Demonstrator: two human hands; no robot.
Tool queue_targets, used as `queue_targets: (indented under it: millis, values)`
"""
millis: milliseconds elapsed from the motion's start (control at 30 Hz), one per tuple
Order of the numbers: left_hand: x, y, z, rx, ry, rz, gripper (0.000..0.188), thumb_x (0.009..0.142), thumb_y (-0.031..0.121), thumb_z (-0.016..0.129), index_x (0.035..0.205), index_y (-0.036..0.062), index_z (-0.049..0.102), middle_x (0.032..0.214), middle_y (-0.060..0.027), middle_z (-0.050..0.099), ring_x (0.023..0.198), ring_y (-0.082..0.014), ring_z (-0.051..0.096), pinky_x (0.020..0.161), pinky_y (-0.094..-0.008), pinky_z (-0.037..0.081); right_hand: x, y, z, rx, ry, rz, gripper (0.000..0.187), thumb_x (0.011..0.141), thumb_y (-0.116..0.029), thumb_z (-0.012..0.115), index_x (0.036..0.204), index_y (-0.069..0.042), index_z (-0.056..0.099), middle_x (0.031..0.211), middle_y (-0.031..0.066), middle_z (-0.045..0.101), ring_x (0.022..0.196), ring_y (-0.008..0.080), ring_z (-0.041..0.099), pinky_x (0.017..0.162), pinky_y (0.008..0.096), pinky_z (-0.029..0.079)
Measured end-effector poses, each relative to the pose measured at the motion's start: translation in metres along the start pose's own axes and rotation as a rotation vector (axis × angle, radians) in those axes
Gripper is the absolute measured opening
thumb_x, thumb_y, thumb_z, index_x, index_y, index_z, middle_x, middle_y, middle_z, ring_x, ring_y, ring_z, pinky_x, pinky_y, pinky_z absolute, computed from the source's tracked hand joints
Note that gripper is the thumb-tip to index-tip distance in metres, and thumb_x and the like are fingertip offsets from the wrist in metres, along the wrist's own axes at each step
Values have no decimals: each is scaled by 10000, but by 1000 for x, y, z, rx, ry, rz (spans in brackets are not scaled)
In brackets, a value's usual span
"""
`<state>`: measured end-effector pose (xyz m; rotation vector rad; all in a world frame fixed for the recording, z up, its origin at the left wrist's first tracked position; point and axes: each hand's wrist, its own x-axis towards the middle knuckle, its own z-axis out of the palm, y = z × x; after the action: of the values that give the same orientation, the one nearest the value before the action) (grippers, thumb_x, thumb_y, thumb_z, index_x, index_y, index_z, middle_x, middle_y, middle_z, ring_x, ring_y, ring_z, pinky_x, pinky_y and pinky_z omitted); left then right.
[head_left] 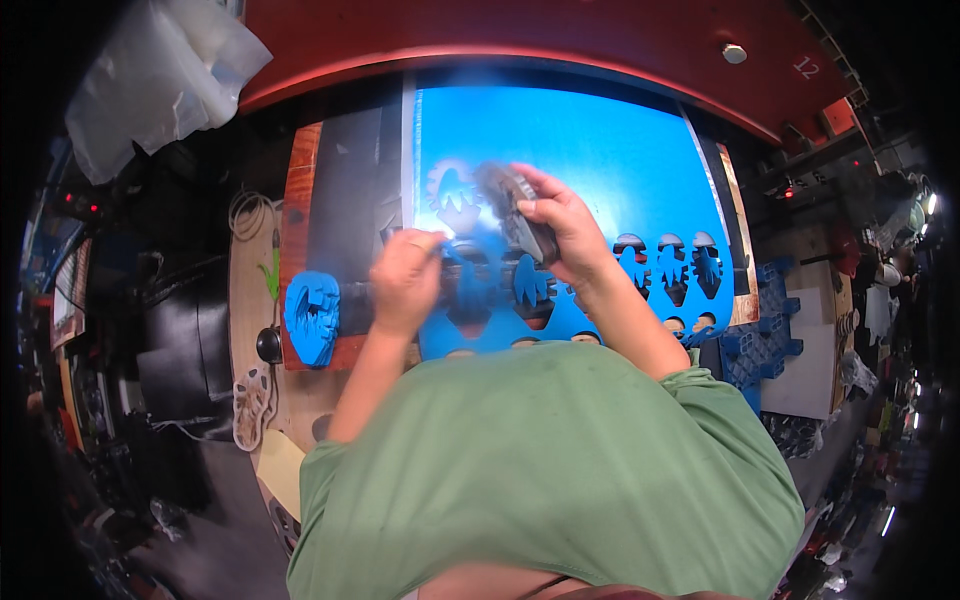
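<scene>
My right hand (568,222) grips a dark metal cutting die (522,212) with a toothed edge, tilted above a blue sheet (600,130). The die's far end is blurred. To its left, my left hand (405,278) is by the sheet's left edge, fingers pinched together; whatever they hold, if anything, is blurred. Just beyond the left fingertips, a pale toothed outline (455,192) shows in the sheet. Rows of toothed cut-outs (672,268) run along the sheet's near side. A stack of cut blue pieces (312,318) lies left of my left hand.
A red machine beam (560,35) spans the far side above the work board. Clear plastic bags (165,75) hang at the far left. On the left bench are a coiled cable (252,215) and a pale cut-out shape (254,405). A blue plastic pallet (760,345) is at the right.
</scene>
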<state>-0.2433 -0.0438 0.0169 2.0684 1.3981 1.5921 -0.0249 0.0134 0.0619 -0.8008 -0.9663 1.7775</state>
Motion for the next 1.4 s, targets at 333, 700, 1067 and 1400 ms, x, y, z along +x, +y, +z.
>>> queue_targets:
  millis: [333, 700, 1067, 1400]
  values:
    - [-4, -78, -48, 476, -325, -349, 515, 836, -95, 497, 1300, 105, 598, 1439, -170, 465, 1278, -365, 486, 1067, -404, 401, 61, 51, -50, -1318, 310, -526, 553, 677, -180, 719, 1204, -39, 631, 1232, 181, 621, 1159, 369, 565, 1001, 444, 444]
    - [-56, -15, -10, 424, -203, -4, 376, 788, 95, 707, 1156, 47, 647, 1168, -149, 609, 1049, -338, 590, 892, -436, 463, 69, 62, -45, -1509, 371, -633, 513, 710, -221, 708, 1206, -122, 625, 1260, 104, 606, 1135, 343, 557, 962, 460, 435]
    - [-106, 0, -1, 422, -71, -71, 417, 783, 250, 722, 1125, 24, 647, 965, -154, 628, 818, -345, 626, 675, -429, 513, -123, 41, -93, -1621, 234, -590, 496, 774, -232, 744, 1211, -41, 606, 1207, 174, 587, 1112, 350, 557, 939, 464, 433]
    - [-35, -22, 3, 643, 33, -138, 232, 836, 258, 660, 965, 65, 669, 727, -112, 645, 725, -327, 635, 625, -448, 496, -55, -20, -105, -1413, 418, -818, 231, 821, -194, 670, 996, -45, 648, 1008, 163, 645, 916, 346, 614, 806, 428, 490]
